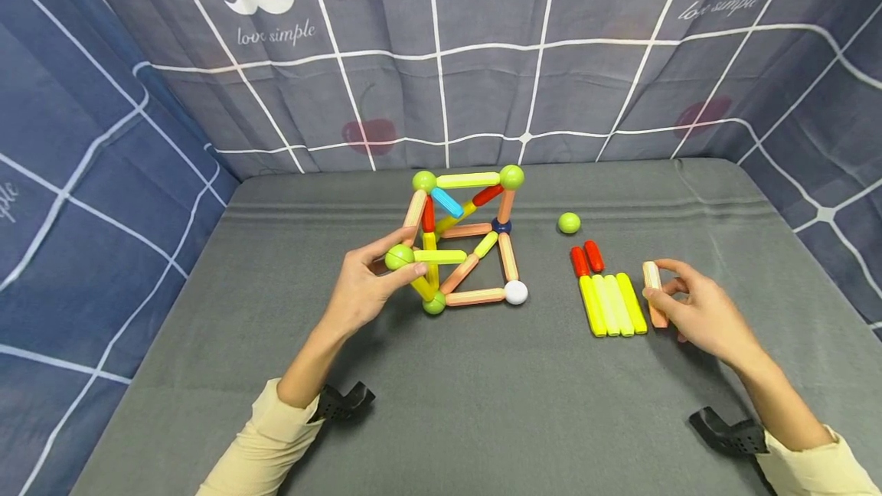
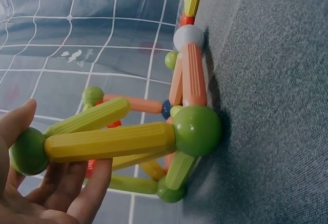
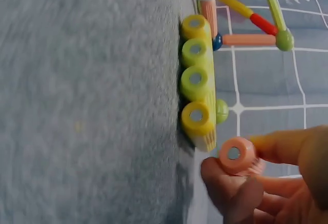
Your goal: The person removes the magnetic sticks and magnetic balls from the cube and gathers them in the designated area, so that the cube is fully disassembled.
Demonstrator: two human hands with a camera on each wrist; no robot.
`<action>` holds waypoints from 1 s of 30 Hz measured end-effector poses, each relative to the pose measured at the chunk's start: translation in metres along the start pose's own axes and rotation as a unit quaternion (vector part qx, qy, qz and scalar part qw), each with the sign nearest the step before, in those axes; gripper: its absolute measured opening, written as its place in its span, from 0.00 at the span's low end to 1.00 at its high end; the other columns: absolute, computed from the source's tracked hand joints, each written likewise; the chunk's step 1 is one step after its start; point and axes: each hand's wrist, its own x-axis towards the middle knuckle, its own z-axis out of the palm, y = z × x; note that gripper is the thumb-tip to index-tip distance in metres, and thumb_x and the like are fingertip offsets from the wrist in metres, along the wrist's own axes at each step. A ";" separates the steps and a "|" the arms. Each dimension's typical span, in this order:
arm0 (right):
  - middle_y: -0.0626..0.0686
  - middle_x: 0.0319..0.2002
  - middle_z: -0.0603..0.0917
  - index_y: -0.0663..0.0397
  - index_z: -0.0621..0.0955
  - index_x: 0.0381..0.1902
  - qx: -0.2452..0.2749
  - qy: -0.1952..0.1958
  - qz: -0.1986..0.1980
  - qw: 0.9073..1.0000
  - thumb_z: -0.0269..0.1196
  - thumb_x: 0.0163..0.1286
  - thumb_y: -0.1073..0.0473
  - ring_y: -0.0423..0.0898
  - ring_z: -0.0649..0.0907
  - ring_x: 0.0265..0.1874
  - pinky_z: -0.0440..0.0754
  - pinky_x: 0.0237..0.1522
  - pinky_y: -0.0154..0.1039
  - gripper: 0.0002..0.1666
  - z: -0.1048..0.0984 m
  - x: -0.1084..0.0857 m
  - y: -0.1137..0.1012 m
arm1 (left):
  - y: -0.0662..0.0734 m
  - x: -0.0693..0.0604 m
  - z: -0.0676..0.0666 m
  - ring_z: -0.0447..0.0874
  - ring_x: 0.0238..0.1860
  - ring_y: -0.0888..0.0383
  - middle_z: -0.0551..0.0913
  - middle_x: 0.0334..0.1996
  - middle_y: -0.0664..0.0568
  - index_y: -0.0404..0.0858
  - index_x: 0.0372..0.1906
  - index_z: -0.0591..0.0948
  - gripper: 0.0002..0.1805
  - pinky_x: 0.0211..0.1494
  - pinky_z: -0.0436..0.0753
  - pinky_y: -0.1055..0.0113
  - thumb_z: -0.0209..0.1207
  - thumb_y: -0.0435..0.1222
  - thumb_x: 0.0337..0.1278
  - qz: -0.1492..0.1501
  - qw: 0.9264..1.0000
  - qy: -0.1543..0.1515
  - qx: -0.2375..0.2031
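Observation:
A box-shaped frame of magnetic sticks and balls (image 1: 475, 297) stands on the cloth, with a white ball (image 1: 515, 292) at its front right bottom corner. My left hand (image 1: 358, 289) grips its upper front left corner, thumb and fingers about a green ball (image 1: 400, 257). From that ball a light green stick (image 1: 441, 257) sticks out to the right, its far end joined to no ball. A blue stick (image 1: 447, 203) juts from the back left top ball. Off to the right, my right hand (image 1: 703, 316) pinches a peach magnetic stick (image 3: 237, 155) between thumb and fingers.
Beside the right hand lies a row of yellow and light green sticks (image 1: 613, 305). Two short red sticks (image 1: 586, 257) touch or nearly touch the row's far end. A loose green ball (image 1: 569, 223) lies farther back. Checked curtain cloth (image 1: 482, 90) rises behind.

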 end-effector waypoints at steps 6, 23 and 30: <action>0.53 0.32 0.82 0.66 0.70 0.63 -0.055 -0.031 -0.016 0.998 0.61 0.73 0.55 0.42 0.76 0.12 0.75 0.15 0.38 0.27 0.001 -0.001 0.004 | 0.001 -0.001 0.000 0.81 0.50 0.55 0.82 0.57 0.49 0.37 0.64 0.78 0.30 0.49 0.80 0.69 0.71 0.32 0.53 -0.003 1.000 0.000 -0.004; 0.55 0.34 0.82 0.68 0.73 0.61 -0.059 -0.049 -0.016 0.997 0.60 0.74 0.55 0.42 0.77 0.14 0.76 0.15 0.38 0.25 0.002 0.002 0.001 | 0.001 0.000 -0.001 0.80 0.51 0.55 0.82 0.56 0.49 0.39 0.64 0.78 0.29 0.48 0.79 0.68 0.71 0.33 0.55 -0.010 1.000 -0.005 0.006; 0.54 0.35 0.82 0.69 0.75 0.60 -0.075 -0.050 -0.031 0.995 0.60 0.74 0.57 0.40 0.76 0.18 0.73 0.17 0.36 0.24 0.000 0.000 0.002 | 0.003 0.000 -0.001 0.80 0.48 0.53 0.80 0.59 0.53 0.37 0.65 0.77 0.30 0.44 0.81 0.69 0.70 0.33 0.55 -0.016 1.000 -0.013 -0.014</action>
